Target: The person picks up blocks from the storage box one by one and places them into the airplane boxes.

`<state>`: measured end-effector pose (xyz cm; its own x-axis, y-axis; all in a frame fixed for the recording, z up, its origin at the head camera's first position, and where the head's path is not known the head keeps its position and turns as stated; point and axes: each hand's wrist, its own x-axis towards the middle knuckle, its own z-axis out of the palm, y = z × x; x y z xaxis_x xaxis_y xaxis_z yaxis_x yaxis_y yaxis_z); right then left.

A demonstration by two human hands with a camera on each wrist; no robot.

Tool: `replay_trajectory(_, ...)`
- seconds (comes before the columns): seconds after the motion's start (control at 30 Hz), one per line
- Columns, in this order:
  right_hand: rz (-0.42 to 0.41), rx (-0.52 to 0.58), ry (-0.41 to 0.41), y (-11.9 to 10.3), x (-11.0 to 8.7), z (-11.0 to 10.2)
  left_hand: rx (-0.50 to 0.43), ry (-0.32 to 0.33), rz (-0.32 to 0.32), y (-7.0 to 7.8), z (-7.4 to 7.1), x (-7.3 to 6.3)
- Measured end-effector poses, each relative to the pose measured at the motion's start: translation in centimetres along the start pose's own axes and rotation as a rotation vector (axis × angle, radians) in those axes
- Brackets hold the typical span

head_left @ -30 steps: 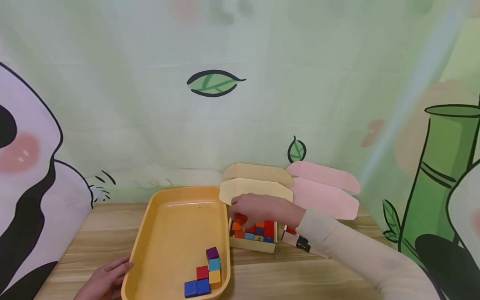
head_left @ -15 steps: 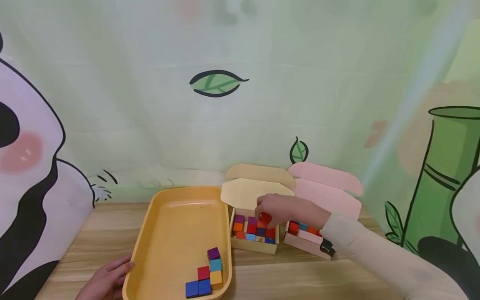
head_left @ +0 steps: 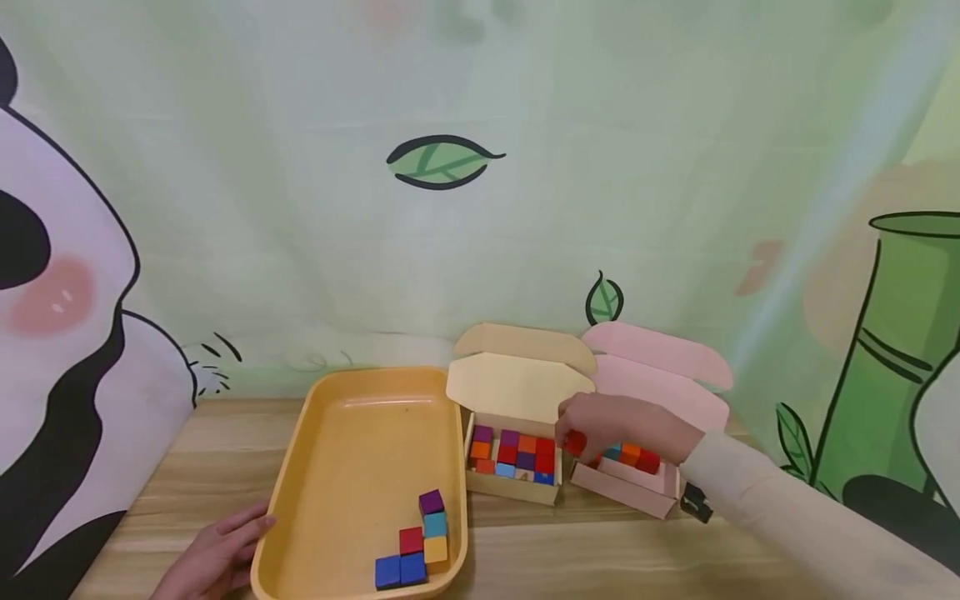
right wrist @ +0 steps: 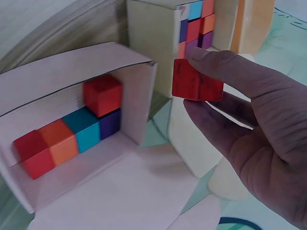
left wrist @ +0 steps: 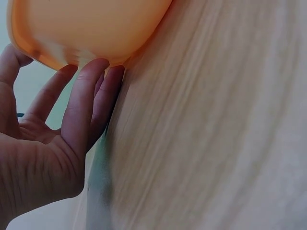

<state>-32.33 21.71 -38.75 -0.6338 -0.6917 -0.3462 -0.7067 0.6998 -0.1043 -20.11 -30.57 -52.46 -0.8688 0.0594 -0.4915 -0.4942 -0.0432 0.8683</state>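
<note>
My right hand (head_left: 618, 425) pinches a red cube (right wrist: 197, 80) between thumb and fingers, above the pink box (head_left: 626, 490). In the right wrist view, that box holds a row of red, orange, teal and purple cubes, with another red cube (right wrist: 102, 95) on top of the purple one. Just left stands the cream box (head_left: 513, 488), with several coloured cubes in rows. My left hand (head_left: 217, 554) touches the left rim of the yellow tray (head_left: 330, 467), its fingers fairly straight against the outer wall in the left wrist view.
Inside the tray's near right corner lie blue cubes (head_left: 400, 571), a red, a yellow, a teal and a purple cube (head_left: 431, 502). Both box lids stand open towards the printed backdrop (head_left: 300, 208). A black wrist strap piece (head_left: 696, 502) shows by the right sleeve.
My right hand has moved rightward from the cream box to the pink box, carrying the red cube. My left hand stays at the tray rim.
</note>
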Motion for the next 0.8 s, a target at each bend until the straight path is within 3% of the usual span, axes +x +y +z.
replay_trajectory(0.23, 0.089, 0.033, -0.039, 1.3, -1.3, 0.8, -0.024, -0.025, 0.001, 0.0, -0.1, 0.0)
replay_trajectory(0.43, 0.076, 0.022, -0.049, 3.0, -2.2, 1.6, -0.028, 0.007, -0.002, 0.0, 0.1, 0.0)
replay_trajectory(0.8, 0.143, 0.031, -0.138, 4.7, -2.7, 3.0, -0.035, -0.038, 0.003, -0.1, -0.1, 0.0)
